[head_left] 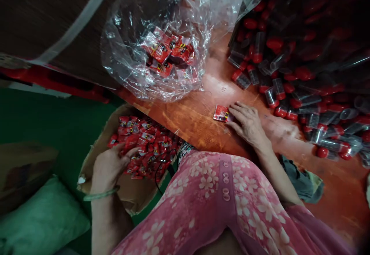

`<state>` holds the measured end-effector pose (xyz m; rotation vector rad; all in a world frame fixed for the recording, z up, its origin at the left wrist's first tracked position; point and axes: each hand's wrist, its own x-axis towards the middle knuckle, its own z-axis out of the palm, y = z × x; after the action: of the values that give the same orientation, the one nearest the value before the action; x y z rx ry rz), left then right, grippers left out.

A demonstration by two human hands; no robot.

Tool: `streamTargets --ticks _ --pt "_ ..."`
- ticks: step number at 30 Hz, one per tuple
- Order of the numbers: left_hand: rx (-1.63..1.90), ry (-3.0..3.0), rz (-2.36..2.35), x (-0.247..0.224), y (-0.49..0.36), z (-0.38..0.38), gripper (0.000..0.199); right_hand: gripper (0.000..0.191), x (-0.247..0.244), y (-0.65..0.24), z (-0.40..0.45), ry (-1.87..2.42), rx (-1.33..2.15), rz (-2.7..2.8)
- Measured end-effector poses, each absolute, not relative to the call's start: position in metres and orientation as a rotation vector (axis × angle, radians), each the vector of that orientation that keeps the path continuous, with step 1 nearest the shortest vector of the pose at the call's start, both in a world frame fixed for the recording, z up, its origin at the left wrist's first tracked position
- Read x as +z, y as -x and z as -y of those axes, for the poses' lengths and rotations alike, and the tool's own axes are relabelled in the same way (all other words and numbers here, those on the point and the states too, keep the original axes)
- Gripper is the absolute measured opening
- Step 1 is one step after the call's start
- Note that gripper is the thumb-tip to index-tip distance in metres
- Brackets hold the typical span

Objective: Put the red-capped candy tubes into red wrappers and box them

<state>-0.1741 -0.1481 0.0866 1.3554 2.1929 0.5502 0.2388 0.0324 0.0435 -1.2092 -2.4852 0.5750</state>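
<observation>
Loosely open, the right hand (247, 122) part-hides a packet (221, 113); whether the left hand (108, 166) grips is unclear.

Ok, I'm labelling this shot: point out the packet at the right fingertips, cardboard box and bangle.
Packet (221, 113): head view, printed face.
Cardboard box (135, 193): head view, inner wall.
Bangle (101, 195): head view, its band.
</observation>
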Motion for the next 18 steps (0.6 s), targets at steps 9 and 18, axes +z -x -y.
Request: streamTargets --ticks 9,18 --pt "0.951 -1.899 -1.647 0.057 0.037 0.054 0.043 0.037 0.021 -0.227 -0.014 1.225 0.354 2.543" --pt "0.849 -2.504 -1.203 0.023 -0.031 -0.007 0.031 0.035 0.02 -0.223 -0.015 1.279 0.563 2.493"
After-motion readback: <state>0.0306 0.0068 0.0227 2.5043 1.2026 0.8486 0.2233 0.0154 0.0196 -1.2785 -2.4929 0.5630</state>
